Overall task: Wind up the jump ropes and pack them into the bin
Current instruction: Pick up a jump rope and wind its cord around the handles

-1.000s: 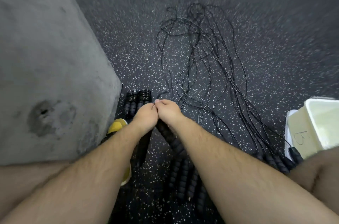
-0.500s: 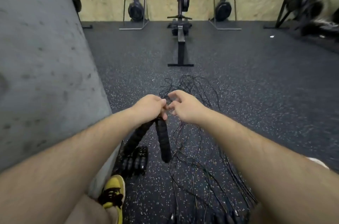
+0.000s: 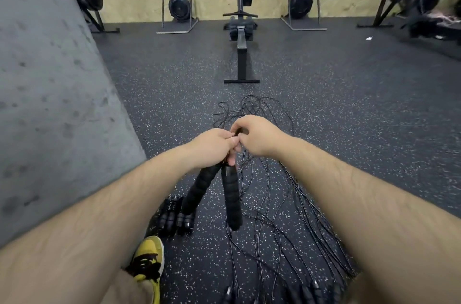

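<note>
Two handles point(image 3: 232, 200) hang below the left hand point(image 3: 212, 148) gripping them; right hand point(image 3: 259, 136) pinches their tops

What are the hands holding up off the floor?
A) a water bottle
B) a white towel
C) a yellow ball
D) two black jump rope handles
D: the left hand grips the black handles, which hang down above the floor, and the right hand pinches at their top ends.
</note>
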Demonstrator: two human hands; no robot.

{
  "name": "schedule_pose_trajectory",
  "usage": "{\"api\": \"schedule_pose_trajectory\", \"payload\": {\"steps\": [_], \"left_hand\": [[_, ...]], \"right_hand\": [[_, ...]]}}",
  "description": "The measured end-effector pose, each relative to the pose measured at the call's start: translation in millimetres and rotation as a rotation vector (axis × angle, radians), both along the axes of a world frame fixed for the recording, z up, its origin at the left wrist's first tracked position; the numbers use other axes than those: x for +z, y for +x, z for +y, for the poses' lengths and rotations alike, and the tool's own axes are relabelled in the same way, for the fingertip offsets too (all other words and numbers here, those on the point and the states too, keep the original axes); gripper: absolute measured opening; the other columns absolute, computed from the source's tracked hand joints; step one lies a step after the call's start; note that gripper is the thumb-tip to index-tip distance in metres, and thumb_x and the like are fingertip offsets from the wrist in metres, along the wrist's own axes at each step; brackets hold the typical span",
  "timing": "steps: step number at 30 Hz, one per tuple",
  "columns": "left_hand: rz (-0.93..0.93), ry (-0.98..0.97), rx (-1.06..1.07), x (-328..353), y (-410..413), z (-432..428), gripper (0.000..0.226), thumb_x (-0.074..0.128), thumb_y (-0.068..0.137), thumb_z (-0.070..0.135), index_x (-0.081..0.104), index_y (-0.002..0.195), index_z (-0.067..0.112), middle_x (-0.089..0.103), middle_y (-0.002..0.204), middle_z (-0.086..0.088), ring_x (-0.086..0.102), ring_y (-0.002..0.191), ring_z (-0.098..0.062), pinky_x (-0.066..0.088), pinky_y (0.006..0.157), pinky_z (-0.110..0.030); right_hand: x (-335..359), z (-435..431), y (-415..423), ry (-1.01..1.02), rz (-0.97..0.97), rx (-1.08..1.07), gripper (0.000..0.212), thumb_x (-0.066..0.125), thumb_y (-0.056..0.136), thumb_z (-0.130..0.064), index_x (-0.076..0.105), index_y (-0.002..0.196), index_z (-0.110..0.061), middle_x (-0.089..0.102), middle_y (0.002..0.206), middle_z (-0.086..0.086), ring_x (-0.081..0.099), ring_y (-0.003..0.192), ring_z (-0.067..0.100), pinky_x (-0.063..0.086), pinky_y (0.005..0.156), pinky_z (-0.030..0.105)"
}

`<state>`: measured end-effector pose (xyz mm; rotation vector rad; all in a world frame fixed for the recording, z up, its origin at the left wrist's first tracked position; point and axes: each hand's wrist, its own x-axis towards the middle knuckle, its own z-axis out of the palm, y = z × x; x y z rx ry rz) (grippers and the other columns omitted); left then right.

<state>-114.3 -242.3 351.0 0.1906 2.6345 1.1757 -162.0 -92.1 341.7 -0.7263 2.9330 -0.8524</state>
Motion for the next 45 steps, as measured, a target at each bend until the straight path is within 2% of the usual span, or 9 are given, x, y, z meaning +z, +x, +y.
{"api": "schedule_pose_trajectory", "payload": {"steps": [4, 7, 10, 17, 22, 27, 33, 40, 45], "left_hand": [[-0.107, 0.130, -0.013, -1.4, 0.8, 2.6, 0.027, 0.039, 0.110, 0.016, 0.061, 0.096, 0.007, 0.064, 0.065, -0.004, 0.072, 0.073, -0.018, 0.048, 0.068, -0.019], [-0.153, 0.227, -0.044, -3.0, -2.2, 3.5, 0.028, 0.040, 0.110, 0.018, 0.062, 0.097, 0.006, 0.066, 0.067, -0.004, 0.075, 0.091, -0.030, 0.052, 0.090, -0.033], [-0.166, 0.243, -0.095, -4.1, -4.2, 7.1, 0.026, 0.043, 0.109, 0.018, 0.064, 0.099, 0.007, 0.069, 0.075, -0.006, 0.072, 0.103, -0.034, 0.047, 0.105, -0.039], [-0.253, 0.665, -0.017, 3.7, -8.4, 15.7, 0.023, 0.041, 0.089, 0.007, 0.058, 0.105, 0.006, 0.070, 0.106, -0.017, 0.072, 0.104, -0.037, 0.055, 0.085, -0.041], [-0.163, 0.976, 0.227, 6.5, -36.1, 14.4, 0.037, 0.035, 0.102, 0.035, 0.054, 0.114, 0.006, 0.056, 0.092, -0.011, 0.062, 0.074, -0.023, 0.057, 0.090, -0.044], [-0.039, 0.830, 0.347, 12.6, -36.0, 29.2, 0.027, 0.044, 0.108, 0.024, 0.066, 0.097, 0.011, 0.061, 0.074, 0.002, 0.054, 0.064, -0.014, 0.048, 0.051, -0.021], [0.032, 0.463, -0.032, 10.6, -16.9, 17.4, 0.026, 0.047, 0.104, 0.010, 0.067, 0.088, 0.013, 0.067, 0.077, -0.002, 0.065, 0.079, -0.019, 0.048, 0.081, -0.035], [-0.162, 0.643, 0.135, 6.1, -14.2, 4.0, 0.040, 0.034, 0.108, 0.026, 0.064, 0.112, 0.001, 0.073, 0.100, -0.020, 0.074, 0.092, -0.035, 0.055, 0.094, -0.049], [-0.053, 0.844, 0.365, 15.7, -34.7, 14.1, 0.041, 0.041, 0.108, 0.040, 0.064, 0.110, 0.006, 0.069, 0.081, -0.003, 0.058, 0.057, -0.013, 0.051, 0.055, -0.027]], "right_hand": [[8.4, -1.8, -5.5, -0.476, -0.151, -0.110, 0.040, 0.040, 0.082, 0.012, 0.070, 0.096, -0.010, 0.067, 0.095, -0.003, 0.065, 0.085, 0.010, 0.048, 0.070, 0.013], [24.7, -2.7, -12.0, -1.143, -0.473, -0.194, 0.040, 0.041, 0.081, 0.020, 0.062, 0.108, -0.002, 0.065, 0.107, 0.011, 0.073, 0.097, 0.023, 0.055, 0.097, 0.040], [35.1, -1.2, -15.8, -1.395, -0.554, -0.276, 0.021, 0.053, 0.095, 0.007, 0.051, 0.116, 0.005, 0.062, 0.096, 0.016, 0.073, 0.080, 0.024, 0.061, 0.079, 0.034], [42.4, 0.7, -2.3, -1.223, -0.639, -0.270, 0.020, 0.047, 0.100, 0.006, 0.052, 0.119, 0.005, 0.068, 0.088, 0.013, 0.064, 0.066, 0.015, 0.057, 0.058, 0.027], [50.8, 7.2, 12.2, -0.871, -0.639, -0.159, 0.017, 0.050, 0.097, 0.008, 0.063, 0.103, -0.002, 0.072, 0.086, 0.012, 0.070, 0.076, 0.024, 0.061, 0.078, 0.040], [47.1, 16.4, 18.0, -0.722, -0.702, -0.179, 0.018, 0.049, 0.091, 0.004, 0.065, 0.095, -0.001, 0.074, 0.084, 0.015, 0.075, 0.083, 0.028, 0.063, 0.074, 0.036], [43.5, 18.7, -3.1, -0.934, -0.816, -0.287, 0.035, 0.048, 0.100, -0.039, 0.058, 0.104, -0.006, 0.065, 0.074, 0.003, 0.061, 0.068, 0.020, 0.055, 0.067, 0.031], [45.0, 0.6, -4.6, -0.875, -0.580, -0.209, 0.020, 0.048, 0.104, -0.015, 0.067, 0.097, -0.011, 0.068, 0.076, -0.002, 0.063, 0.072, 0.014, 0.052, 0.071, 0.028], [39.3, 12.1, 11.8, -0.488, -0.573, 0.042, 0.018, 0.052, 0.102, -0.010, 0.069, 0.097, -0.009, 0.075, 0.092, 0.007, 0.071, 0.087, 0.019, 0.057, 0.084, 0.034]]}}
